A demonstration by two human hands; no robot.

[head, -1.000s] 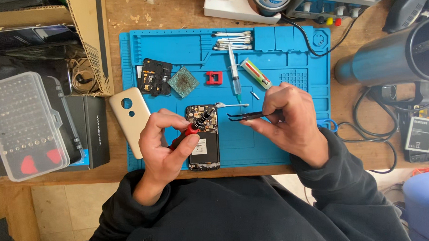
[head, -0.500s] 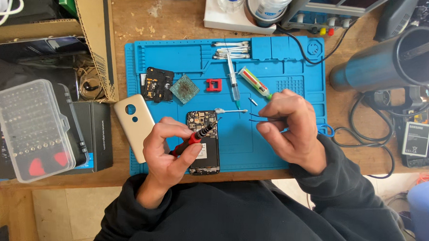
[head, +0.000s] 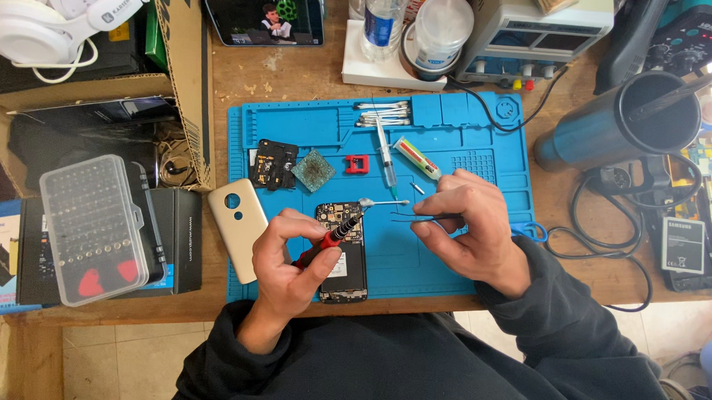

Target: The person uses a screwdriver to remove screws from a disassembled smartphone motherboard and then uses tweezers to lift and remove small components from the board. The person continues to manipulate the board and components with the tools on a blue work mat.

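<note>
Centre frame, blue silicone mat (head: 457, 260) on wooden bench (head: 298, 69): opened black phone w/ exposed board (head: 342, 251).

Left hand (head: 285, 265) gripping red-black screwdriver (head: 329, 240), tip touching board.

Right hand (head: 471, 229) pinching thin metal tweezers (head: 419, 219).

Beige back cover (head: 239, 227) already lying off, left of phone; board not yet lifted out.

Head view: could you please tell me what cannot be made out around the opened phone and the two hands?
- Screwdriver tip's contact on the phone: too small.
- Whether the tweezers hold anything: too small.
- Left hand covers the phone's left edge.
- Right hand hides the tweezers' rear end.
- Power supply: cut by the top edge.
</note>
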